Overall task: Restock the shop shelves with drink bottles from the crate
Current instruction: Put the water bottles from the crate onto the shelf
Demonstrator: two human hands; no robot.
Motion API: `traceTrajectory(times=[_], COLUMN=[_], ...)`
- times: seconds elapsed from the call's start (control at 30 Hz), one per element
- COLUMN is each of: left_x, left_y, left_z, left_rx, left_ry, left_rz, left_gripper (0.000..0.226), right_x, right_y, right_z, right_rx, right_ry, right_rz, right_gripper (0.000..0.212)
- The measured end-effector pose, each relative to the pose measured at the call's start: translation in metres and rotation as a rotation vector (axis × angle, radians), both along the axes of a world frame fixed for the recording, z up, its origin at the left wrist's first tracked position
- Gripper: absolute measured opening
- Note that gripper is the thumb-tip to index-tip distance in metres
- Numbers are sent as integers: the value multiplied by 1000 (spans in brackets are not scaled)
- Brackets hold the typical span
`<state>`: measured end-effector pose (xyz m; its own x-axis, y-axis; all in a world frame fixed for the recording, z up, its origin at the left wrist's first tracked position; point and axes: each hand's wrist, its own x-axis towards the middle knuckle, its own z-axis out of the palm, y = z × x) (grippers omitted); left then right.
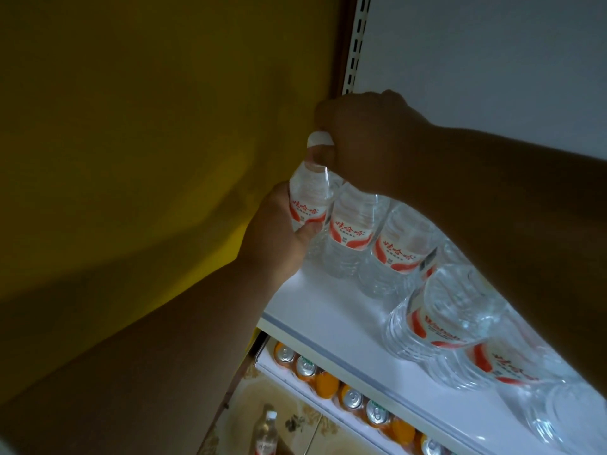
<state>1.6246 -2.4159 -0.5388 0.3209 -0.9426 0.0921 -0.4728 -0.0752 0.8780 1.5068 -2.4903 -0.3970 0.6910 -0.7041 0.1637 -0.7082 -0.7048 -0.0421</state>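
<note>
A clear water bottle (pixel 310 195) with a red and white label and a white cap stands at the far left end of the white top shelf (pixel 315 310), against the yellow wall. My left hand (pixel 276 231) grips its body from the left. My right hand (pixel 364 139) reaches over from the right and its fingers curl round the bottle's neck and cap. Two matching bottles (pixel 348 234) stand in a row just right of it. Several more bottles (pixel 440 316) stand nearer the shelf's front edge, under my right forearm.
The yellow wall (pixel 147 126) closes off the left side. A slotted shelf upright (pixel 356 44) runs up the back corner. On the lower shelf sit several cans and orange-capped drinks (pixel 328 382). One bottle (pixel 266 431) stands on the tiled floor below.
</note>
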Motion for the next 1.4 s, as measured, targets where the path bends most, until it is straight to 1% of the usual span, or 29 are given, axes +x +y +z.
traceTrajectory(times=[0.13, 0.27, 0.33, 0.4, 0.43, 0.47, 0.53, 0.57, 0.6, 0.67, 0.83, 1.1, 1.2, 1.3, 1.4], left_x=[-3, -5, -7, -8, -8, -8, -9, -9, -9, -10, -13, -9, -11, -17, -26], left_y=[-2, -3, -1, -1, -1, -1, 0, 1, 1, 1, 1, 3, 8, 12, 20], left_z=[1, 3, 4, 4, 5, 5, 5, 5, 5, 4, 3, 10, 14, 13, 10], left_rx=[2, 11, 12, 13, 9, 5, 0, -3, -8, -18, -13, 13, 31, 26, 89], left_ry=[-46, -79, -68, -46, -37, -28, -16, -16, -19, -26, -29, -40, -27, -49, -31], left_rz=[19, 24, 32, 35, 33, 29, 22, 23, 24, 27, 50, -2, -16, 78, 301], left_gripper=[61, 62, 62, 63, 63, 64, 66, 67, 68, 68, 66, 64, 68, 62, 45], right_x=[-1, -6, -13, -25, -31, -37, -46, -48, -49, -47, -44, -41, -42, -42, -40], right_y=[-11, -11, -5, 4, 9, 15, 24, 28, 29, 29, 29, 34, 43, 55, 60], right_z=[-9, -7, -4, -3, -3, -4, -6, -7, -7, -7, -4, 0, 0, 1, -1], right_rx=[-29, -10, -15, -56, -74, -83, -75, -70, -69, -48, 19, 21, -5, -63, -39], right_ry=[-5, -24, -112, -204, -209, -168, -3, 73, 125, 169, 178, 188, 140, 37, 64], right_rz=[-19, -26, -44, -106, -138, -168, -215, -228, -234, -250, -272, -290, -293, -290, -288], right_gripper=[29, 31, 37, 45, 52, 62, 81, 84, 83, 75, 66, 62, 66, 70, 66])
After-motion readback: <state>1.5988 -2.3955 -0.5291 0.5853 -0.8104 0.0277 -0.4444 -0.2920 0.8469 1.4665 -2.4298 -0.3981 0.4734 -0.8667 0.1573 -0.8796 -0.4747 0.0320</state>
